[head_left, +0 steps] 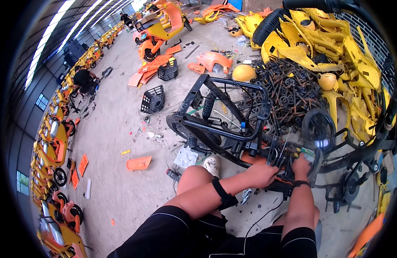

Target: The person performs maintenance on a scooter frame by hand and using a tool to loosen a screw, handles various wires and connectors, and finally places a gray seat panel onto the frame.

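Observation:
A black scooter frame point(198, 124) lies on the floor in front of me, with a shock absorber point(208, 106) and a wheel at its left end. My left hand point(264, 173) is closed at the near side of the frame, beside dark cables and metal parts; what its fingers grip is too small to name. Just to its right, my right hand point(301, 167) reaches into the same cluster of parts with bent fingers, close to a green and yellow piece point(308, 151). Its fingertips are partly hidden among the parts. An orange panel point(254, 159) shows behind my left hand.
A heap of dark metal parts point(284, 90) and a pile of yellow body panels point(353, 60) rise beyond the frame. Black crates point(152, 99), an orange panel point(138, 163) and scraps lie leftward. Scooters point(54, 137) line the left wall, where another person point(83, 77) bends down.

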`<state>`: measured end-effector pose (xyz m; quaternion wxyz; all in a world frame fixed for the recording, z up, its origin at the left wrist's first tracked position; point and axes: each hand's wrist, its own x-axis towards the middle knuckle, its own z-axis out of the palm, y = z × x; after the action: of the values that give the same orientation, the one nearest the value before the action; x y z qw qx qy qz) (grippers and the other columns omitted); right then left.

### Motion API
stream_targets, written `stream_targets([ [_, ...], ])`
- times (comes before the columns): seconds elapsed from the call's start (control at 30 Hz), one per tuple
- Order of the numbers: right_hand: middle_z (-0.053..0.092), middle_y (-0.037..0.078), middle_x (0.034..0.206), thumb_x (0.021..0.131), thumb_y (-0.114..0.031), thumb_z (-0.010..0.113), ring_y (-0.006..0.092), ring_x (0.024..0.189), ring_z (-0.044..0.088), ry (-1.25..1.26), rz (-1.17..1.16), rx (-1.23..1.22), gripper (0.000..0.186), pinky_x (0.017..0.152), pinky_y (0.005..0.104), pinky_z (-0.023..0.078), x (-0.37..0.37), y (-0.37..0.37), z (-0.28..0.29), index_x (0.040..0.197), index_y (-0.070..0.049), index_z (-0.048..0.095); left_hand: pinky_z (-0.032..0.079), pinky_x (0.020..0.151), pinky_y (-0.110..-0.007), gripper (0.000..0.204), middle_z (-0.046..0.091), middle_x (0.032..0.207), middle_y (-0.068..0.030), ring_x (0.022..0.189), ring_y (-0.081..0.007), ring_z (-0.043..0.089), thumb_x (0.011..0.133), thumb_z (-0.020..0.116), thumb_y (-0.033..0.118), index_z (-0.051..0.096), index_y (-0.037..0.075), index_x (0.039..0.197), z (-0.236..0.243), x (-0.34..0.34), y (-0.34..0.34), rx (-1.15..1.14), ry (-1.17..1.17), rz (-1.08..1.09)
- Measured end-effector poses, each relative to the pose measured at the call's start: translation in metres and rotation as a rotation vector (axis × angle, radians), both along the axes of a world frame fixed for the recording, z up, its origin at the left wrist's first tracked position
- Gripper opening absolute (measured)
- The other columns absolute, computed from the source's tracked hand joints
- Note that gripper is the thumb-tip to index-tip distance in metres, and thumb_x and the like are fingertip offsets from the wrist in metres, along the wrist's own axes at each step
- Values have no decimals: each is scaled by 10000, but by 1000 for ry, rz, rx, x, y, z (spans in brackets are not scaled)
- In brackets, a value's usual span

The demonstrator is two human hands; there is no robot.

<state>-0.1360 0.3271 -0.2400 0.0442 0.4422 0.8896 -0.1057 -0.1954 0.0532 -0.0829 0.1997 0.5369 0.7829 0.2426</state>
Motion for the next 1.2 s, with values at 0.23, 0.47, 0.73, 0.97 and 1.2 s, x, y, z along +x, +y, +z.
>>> stream_targets([
  [0.23, 703, 149, 1150, 933, -223, 602, 349, 1152, 642, -30, 55, 135, 293, 937, 517, 472, -4, 3, -9, 1213, -145, 634, 529, 740, -534, 199, 692, 892, -175, 853, -411, 675, 945, 597, 241, 589, 52, 1006, -2, -3, -4, -30, 5, -20],
  [0.47, 557, 133, 1295, 927, -142, 597, 332, 1244, 528, 33, 26, 97, 261, 1030, 488, 404, -8, -4, -3, 1172, -114, 684, 518, 721, -537, 202, 687, 863, -175, 831, -416, 671, 953, 598, 251, 593, 54, 995, 0, 0, -2, -55, -17, -35],
  [0.73, 546, 148, 1336, 897, -167, 644, 346, 1278, 498, -38, 93, 47, 323, 1056, 498, 381, 0, -2, 9, 1213, -103, 663, 515, 690, -542, 202, 675, 824, -186, 789, -420, 663, 956, 600, 256, 591, 60, 1001, -16, 0, -3, -63, -5, -9],
  [0.97, 687, 234, 1083, 972, -255, 572, 403, 1032, 670, 138, 159, 0, 306, 864, 505, 517, 9, 43, 45, 1154, -24, 659, 506, 684, -565, 195, 666, 805, -207, 765, -439, 655, 959, 599, 237, 588, 48, 1003, -9, 0, 5, -9, -9, -2],
  [1.2, 589, 23, 779, 1023, -262, 592, 110, 611, 516, 772, -89, -684, 285, 579, 281, 423, 29, 14, 176, 1124, -1, 641, 487, 806, -517, 219, 624, 900, -220, 916, -434, 606, 986, 581, 225, 572, 7, 991, -17, -4, 9, 304, -39, 92],
])
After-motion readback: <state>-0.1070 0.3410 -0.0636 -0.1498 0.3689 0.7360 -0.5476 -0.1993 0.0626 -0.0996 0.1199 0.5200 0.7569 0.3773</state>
